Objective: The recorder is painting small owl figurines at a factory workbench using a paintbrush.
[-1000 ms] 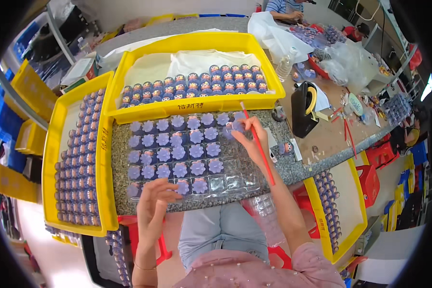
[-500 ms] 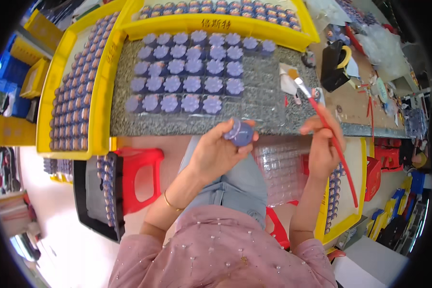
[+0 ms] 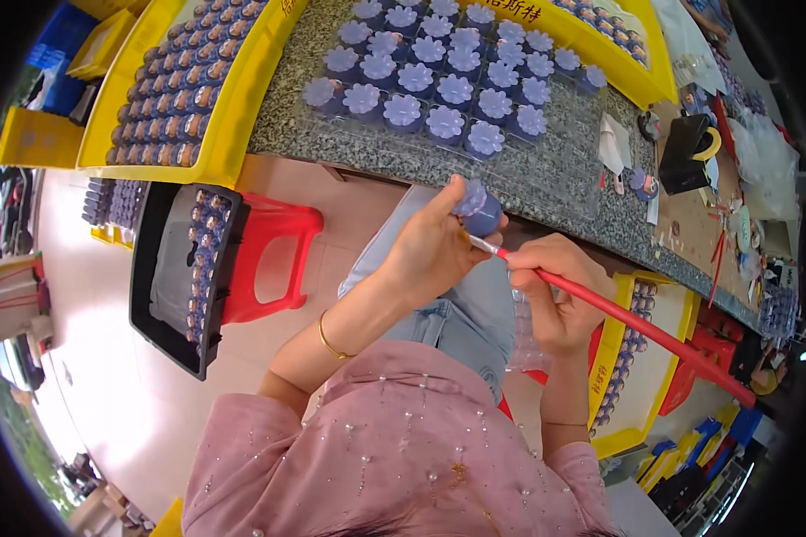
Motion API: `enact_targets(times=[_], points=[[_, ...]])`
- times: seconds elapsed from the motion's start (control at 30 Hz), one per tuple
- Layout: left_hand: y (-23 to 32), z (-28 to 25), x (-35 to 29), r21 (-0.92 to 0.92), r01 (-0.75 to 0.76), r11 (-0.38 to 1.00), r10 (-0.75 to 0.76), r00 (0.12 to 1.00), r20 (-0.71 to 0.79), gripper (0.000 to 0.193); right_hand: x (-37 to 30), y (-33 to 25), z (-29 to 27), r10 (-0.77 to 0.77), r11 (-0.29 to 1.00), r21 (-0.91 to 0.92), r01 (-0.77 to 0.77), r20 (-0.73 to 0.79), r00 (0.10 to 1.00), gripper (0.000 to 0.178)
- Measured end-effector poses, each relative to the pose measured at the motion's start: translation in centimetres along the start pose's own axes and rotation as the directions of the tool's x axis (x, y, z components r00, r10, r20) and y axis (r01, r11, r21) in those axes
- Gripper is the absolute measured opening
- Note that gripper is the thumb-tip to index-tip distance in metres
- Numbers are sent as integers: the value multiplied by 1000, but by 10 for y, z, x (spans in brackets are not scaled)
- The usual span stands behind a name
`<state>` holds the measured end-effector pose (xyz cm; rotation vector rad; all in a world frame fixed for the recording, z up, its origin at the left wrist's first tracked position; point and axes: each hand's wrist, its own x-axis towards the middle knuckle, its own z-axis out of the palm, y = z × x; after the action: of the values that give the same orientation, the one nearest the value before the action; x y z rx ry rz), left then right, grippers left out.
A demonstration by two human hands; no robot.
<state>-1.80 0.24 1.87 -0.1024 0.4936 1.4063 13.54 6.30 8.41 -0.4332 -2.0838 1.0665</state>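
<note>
Between the thumb and fingers of my left hand [image 3: 428, 249] is a small purple figurine [image 3: 481, 211] with a scalloped, flower-like top. My right hand [image 3: 560, 291] pinches a paintbrush [image 3: 640, 324] with a long red handle. Its bristle end points left and lies at the lower side of the figurine, beside my left palm; I cannot tell whether the bristles touch it. Beyond my hands, rows of similar purple figurines [image 3: 415, 78] stand in a clear plastic tray [image 3: 546, 170] on the speckled stone tabletop [image 3: 287, 116].
Yellow trays of figurines stand at the left [image 3: 228, 161] and far right [image 3: 658, 76] of the table. One more figurine [image 3: 642, 183] sits near a black tape dispenser [image 3: 687, 152]. Below are a black crate [image 3: 175, 331], a red stool [image 3: 282, 259] and another yellow tray [image 3: 663, 376].
My right hand has brought the brush down and left, turning its bristles to the figurine. My left hand still holds the figurine. The whole view has tilted and shifted.
</note>
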Motion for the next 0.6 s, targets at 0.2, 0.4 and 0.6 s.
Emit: enact_targets(times=[0.2,0.4,0.6], points=[[8,-13,2,-28,163,986,-144,928,343,46,9,5,-4,164,982,-31,-185,-340,926,11],[4,-8,0,303,-149,941,62,959,278,38,-4,9,-9,144,987,102,-124,-222,964,10],[-6,-7,4,744,-548,382,411,822,394,55,-11,13,-10,180,984,48,-174,-330,927,10]])
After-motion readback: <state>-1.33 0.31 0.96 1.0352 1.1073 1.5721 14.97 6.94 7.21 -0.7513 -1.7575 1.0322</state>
